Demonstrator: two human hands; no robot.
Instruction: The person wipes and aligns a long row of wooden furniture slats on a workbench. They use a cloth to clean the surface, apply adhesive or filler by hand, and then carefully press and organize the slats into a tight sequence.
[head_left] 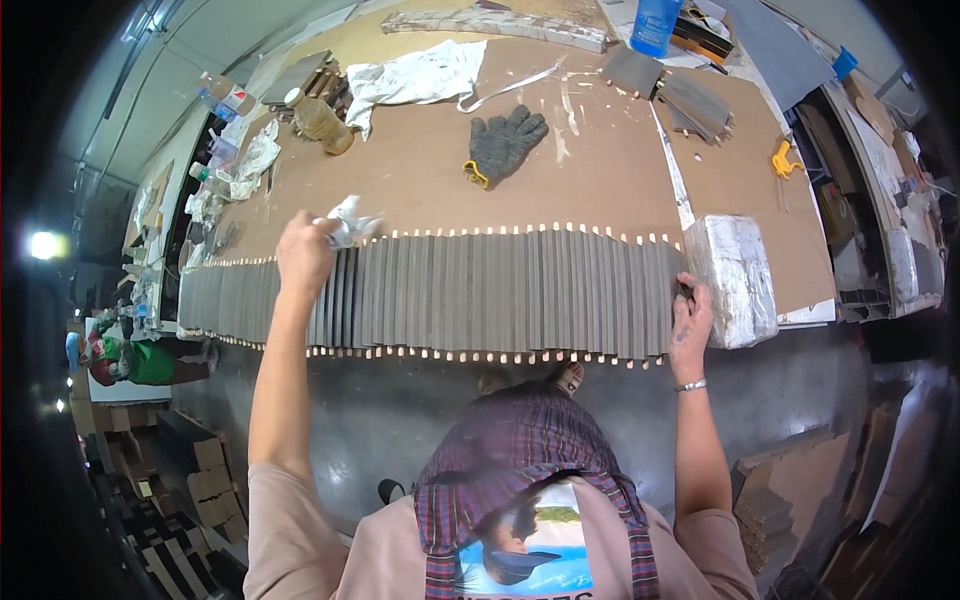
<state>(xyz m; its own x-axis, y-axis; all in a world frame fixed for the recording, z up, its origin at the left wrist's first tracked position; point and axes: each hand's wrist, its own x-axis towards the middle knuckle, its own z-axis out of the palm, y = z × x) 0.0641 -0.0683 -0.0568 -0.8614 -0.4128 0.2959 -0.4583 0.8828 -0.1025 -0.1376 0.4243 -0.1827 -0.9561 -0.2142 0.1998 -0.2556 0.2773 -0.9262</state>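
A long row of grey slats (480, 290) is lying edge to edge across the near part of the brown desk (420, 170), with pale wooden pegs sticking out along both its far and near edges. The left hand (303, 252) is resting on the far edge of the row toward its left part, its grip clenching a crumpled white rag (347, 222) that is sitting against the slat tops. The right hand (691, 320) is pressing against the right end of the row, fingers curling around the last slat; whether they are actually pinching it, I cannot tell. Just beside that hand, a white wrapped block (738, 275) is standing against the end of the row.

Farther back on the desk, a grey knitted glove (503, 142) is lying palm down, well apart from the slats. A white cloth (415, 75) is spreading out behind it, and a small stack of loose grey slats (690, 100) is sitting toward the far right. A blue bottle (656, 25) is standing at the far edge, and a yellow tool (784, 160) is lying near the right rim.
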